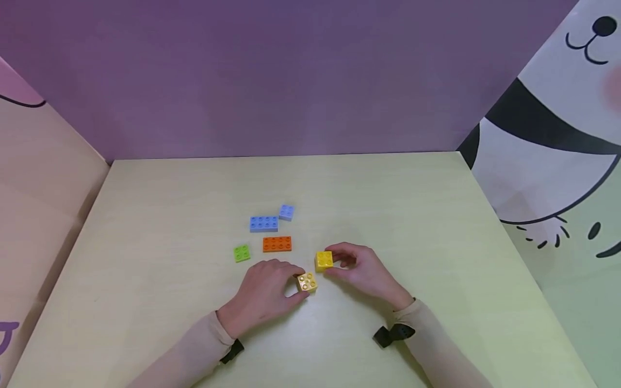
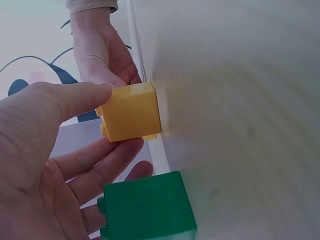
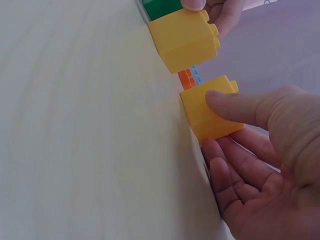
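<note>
My left hand (image 1: 267, 287) pinches a pale yellow two-by-two toy brick (image 1: 307, 282) between thumb and fingers, studs facing up. To its right, my right hand (image 1: 361, 268) pinches a brighter yellow two-by-two brick (image 1: 324, 261) from its right side. A small gap separates the two yellow bricks. In the right wrist view, the right thumb presses the near face of its brick (image 3: 212, 110), while the left hand's brick (image 3: 185, 40) sits farther off. A green brick (image 1: 241, 253) lies just beyond the left hand's knuckles, and shows large in the left wrist view.
An orange brick (image 1: 277, 244) lies beyond the hands. Behind it are a long blue brick (image 1: 264, 224) and a smaller blue brick (image 1: 286, 212), corners close together. The pale wooden table (image 1: 412, 205) ends at a purple wall (image 1: 291, 81); printed panels stand left and right.
</note>
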The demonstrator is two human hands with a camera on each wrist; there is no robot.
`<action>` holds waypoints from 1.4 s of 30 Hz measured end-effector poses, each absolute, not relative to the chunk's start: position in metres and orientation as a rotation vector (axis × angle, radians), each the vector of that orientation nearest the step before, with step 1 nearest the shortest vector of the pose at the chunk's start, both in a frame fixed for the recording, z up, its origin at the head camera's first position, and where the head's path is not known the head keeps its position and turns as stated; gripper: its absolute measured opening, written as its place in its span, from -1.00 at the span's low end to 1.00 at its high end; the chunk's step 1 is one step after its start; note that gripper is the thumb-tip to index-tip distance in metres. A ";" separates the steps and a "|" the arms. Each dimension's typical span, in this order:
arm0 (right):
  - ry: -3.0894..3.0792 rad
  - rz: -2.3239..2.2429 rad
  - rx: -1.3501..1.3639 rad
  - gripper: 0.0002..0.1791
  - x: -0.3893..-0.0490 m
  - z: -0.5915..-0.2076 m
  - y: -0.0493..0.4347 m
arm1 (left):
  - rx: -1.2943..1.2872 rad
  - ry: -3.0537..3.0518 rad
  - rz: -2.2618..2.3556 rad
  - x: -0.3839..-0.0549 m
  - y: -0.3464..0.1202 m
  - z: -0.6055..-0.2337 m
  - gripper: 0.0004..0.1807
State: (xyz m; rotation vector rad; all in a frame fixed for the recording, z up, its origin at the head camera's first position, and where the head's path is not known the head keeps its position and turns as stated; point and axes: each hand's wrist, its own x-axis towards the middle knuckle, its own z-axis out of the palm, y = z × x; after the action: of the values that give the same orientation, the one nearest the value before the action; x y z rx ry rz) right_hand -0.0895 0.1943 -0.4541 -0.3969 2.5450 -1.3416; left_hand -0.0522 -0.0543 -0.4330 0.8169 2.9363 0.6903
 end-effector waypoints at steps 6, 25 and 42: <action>2.549 -1.335 -0.398 -0.57 -0.091 -0.458 0.193 | 0.815 2.927 0.737 -0.054 -0.054 -0.436 -0.65; 2.542 -1.340 -0.424 -0.60 -0.096 -0.466 0.194 | 0.821 2.847 0.960 -0.084 -0.058 -0.418 -0.61; 2.521 -1.329 -0.423 -0.59 -0.098 -0.465 0.189 | 0.816 2.778 1.003 -0.104 -0.047 -0.420 -0.59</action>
State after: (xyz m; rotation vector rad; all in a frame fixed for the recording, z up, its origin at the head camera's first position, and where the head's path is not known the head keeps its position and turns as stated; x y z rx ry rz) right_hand -0.0984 0.1891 -0.4651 -0.4234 2.5211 -1.3292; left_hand -0.1042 -0.0467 -0.4199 0.8162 2.7776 1.0026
